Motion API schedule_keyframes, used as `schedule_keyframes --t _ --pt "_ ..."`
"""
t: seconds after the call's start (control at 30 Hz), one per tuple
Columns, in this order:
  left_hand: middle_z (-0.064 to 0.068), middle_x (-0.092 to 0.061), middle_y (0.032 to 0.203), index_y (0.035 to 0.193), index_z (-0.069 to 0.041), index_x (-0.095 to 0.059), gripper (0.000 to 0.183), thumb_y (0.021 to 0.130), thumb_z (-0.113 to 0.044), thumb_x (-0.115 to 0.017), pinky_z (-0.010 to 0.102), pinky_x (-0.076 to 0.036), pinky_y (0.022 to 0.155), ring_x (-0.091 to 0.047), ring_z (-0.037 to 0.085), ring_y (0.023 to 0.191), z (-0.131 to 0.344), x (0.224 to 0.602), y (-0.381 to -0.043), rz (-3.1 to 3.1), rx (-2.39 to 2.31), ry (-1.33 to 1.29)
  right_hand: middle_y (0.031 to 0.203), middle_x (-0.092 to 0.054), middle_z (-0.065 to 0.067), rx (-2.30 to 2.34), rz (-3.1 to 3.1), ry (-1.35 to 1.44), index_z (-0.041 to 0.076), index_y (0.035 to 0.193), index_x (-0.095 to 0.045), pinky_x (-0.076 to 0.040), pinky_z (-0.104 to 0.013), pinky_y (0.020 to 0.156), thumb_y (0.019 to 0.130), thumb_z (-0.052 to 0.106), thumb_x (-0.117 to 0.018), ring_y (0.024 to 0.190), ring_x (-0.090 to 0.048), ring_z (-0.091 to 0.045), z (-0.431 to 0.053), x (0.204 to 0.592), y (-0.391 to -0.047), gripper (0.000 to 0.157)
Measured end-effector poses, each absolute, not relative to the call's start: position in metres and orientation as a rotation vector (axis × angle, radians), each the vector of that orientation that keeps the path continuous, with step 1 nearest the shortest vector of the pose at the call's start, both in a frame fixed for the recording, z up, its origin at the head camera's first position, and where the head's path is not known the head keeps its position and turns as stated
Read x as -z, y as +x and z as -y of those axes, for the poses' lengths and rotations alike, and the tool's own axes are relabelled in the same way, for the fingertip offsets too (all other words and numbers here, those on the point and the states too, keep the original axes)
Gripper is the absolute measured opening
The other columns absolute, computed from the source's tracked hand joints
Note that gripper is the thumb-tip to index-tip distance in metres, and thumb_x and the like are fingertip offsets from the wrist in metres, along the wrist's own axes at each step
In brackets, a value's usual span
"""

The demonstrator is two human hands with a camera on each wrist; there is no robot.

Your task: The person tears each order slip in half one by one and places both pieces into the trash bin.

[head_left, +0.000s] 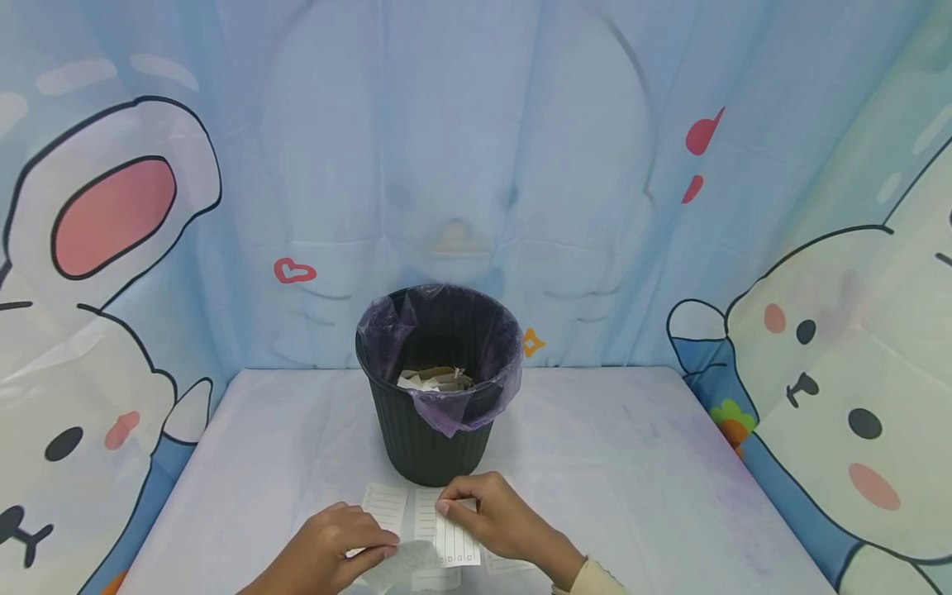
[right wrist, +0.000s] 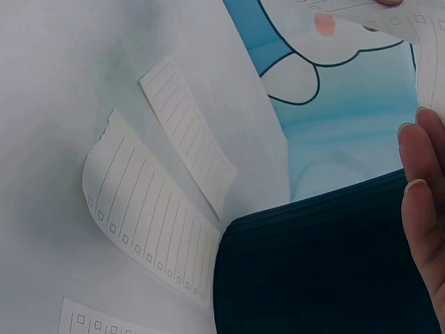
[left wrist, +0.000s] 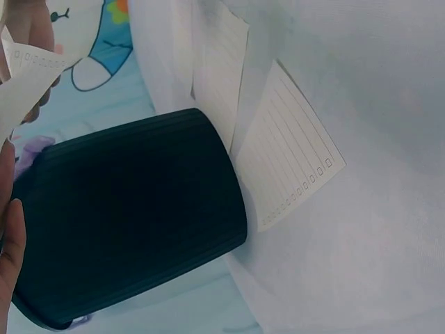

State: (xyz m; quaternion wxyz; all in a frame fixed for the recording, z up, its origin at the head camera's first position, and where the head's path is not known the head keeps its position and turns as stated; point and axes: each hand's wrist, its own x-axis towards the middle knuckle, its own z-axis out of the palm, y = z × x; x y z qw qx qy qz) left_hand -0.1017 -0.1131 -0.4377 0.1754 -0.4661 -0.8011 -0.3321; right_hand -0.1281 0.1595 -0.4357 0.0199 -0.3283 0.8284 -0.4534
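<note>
My left hand (head_left: pixel 335 541) pinches a piece of lined paper (head_left: pixel 405 564) between thumb and fingertips. Beside it, the right hand (head_left: pixel 498 521) pinches another lined piece of paper (head_left: pixel 455 541), printed with small checkboxes. The two pieces meet or overlap between the hands; whether they are still joined I cannot tell. Both hands are held above the table, in front of a black trash bin (head_left: pixel 431 438). Lined paper pieces lie by its base, among them one sheet (left wrist: pixel 292 160) in the left wrist view and one with a ragged edge (right wrist: pixel 149 209) in the right wrist view.
A purple plastic liner (head_left: pixel 507 372) folds over the bin's rim. Paper and brownish scraps (head_left: pixel 435 380) lie inside. White cloth covers the table (head_left: pixel 610 479), and a printed blue curtain (head_left: pixel 454 165) hangs behind and along both sides.
</note>
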Motion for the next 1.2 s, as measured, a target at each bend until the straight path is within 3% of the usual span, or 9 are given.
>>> schedule_keyframes --t 1.2 --pt "-0.015 -0.072 0.078 0.093 -0.018 -0.079 0.008 0.085 -0.016 -0.079 0.004 -0.040 0.067 -0.057 -0.007 0.069 0.1172 0.4395 -0.1017 2.146 0.948 -1.291 0.087 -0.073 0.003 1.356 -2.609 -1.001 0.013 0.092 -0.075 -0.041 -0.014 0.052 0.099 0.023 -0.066 0.057 -0.038 0.005 -0.1627 0.4382 -0.1324 0.015"
